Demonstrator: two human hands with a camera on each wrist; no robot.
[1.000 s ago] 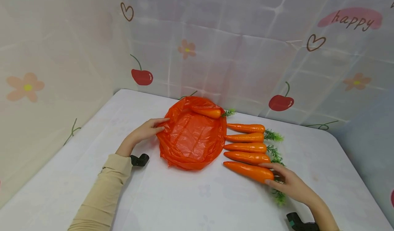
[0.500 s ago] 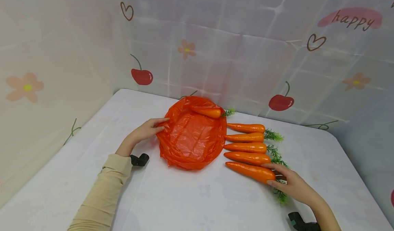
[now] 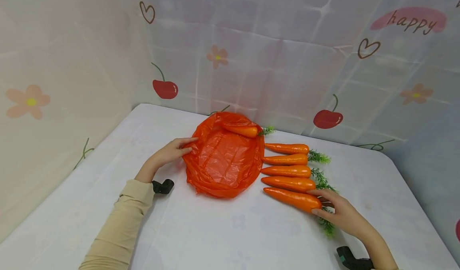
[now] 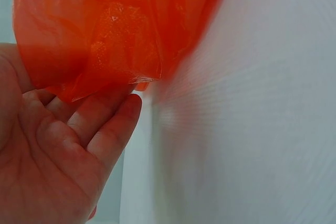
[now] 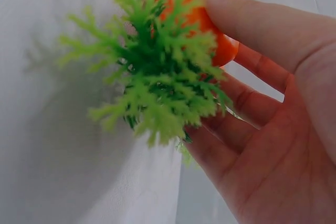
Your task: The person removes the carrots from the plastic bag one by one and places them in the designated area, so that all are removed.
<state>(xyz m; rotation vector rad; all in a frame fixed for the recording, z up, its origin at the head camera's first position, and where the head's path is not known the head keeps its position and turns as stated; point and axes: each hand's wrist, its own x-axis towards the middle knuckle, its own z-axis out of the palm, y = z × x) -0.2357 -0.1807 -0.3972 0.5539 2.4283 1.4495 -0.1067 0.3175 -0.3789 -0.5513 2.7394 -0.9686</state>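
A thin orange-red plastic bag (image 3: 212, 189) lies spread with its mouth up in the middle of the table. My left hand (image 3: 168, 154) holds the bag's left edge; in the left wrist view, the film passes between the thumb and fingers (image 4: 113, 129). One carrot (image 3: 247, 131) rests inside at the bag's far right, its green top poking over the rim. To the right, several carrots lie in a row, tips toward the bag. My right hand (image 3: 341, 214) grips the nearest carrot (image 3: 292, 199) at its thick end, thumb on one side. Its leafy top (image 5: 157, 61) hangs beside the palm.
The white-covered table (image 3: 223, 238) meets a printed backdrop (image 3: 273, 74) behind and at the sides. Other carrots (image 3: 287, 171) lie close beside the gripped one. Black wrist devices (image 3: 163, 187) sit at both wrists.
My right hand and the nearest carrot have shifted slightly to the right from a second ago. The left hand and the bag have stayed in place.
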